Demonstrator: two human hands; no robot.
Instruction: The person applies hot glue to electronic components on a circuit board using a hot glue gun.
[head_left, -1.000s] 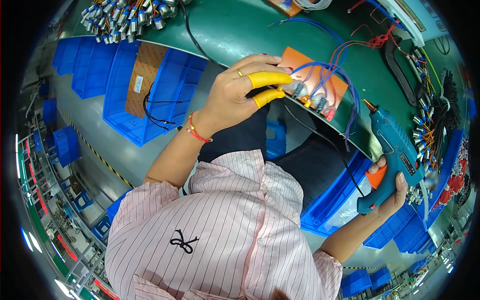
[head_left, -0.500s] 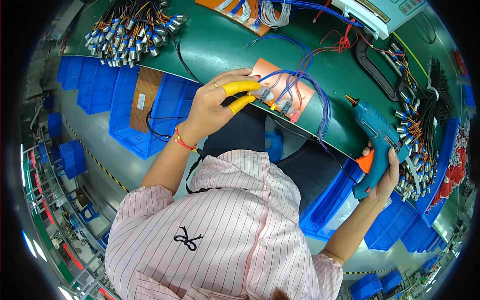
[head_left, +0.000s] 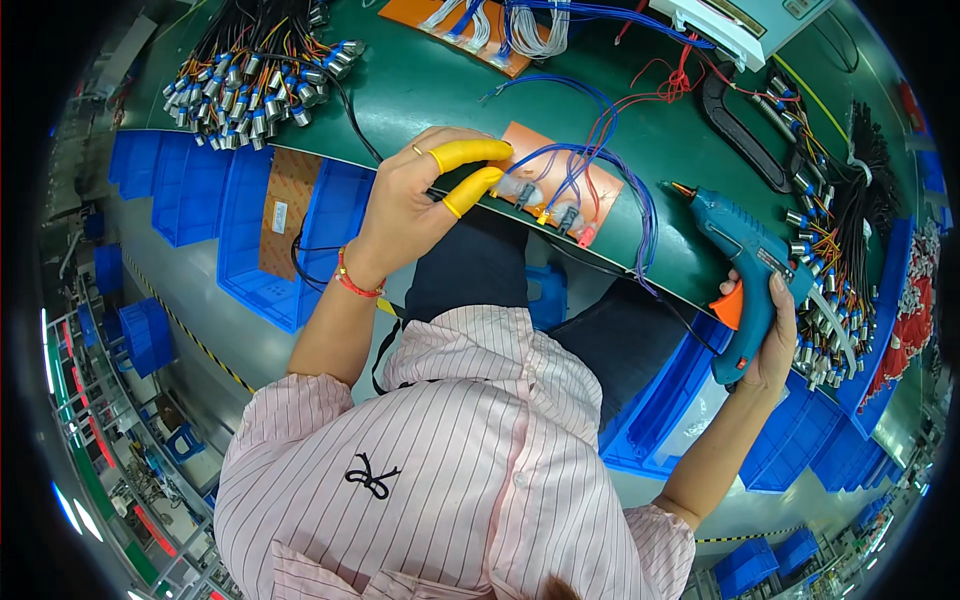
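1. Head view: left hand [head_left: 412, 195], thumb and forefinger in yellow finger cots [head_left: 468, 153], at the orange board's [head_left: 537, 167] left end; can't tell if pinching.
2. Right hand [head_left: 780, 335] wrapped round glue gun [head_left: 735, 240] by its grip, apart from board.
3. Board: green bench's [head_left: 420, 95] front edge. Likely light, stiff; hold bare edges, wires [head_left: 652, 215] probably fragile at joints.
4. Gun: rigid, likely heavier; grip only, tip probably hot.

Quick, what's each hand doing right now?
Left hand: thumb and forefinger at the orange board; grip cannot be told.
Right hand: closed, holding the glue gun.
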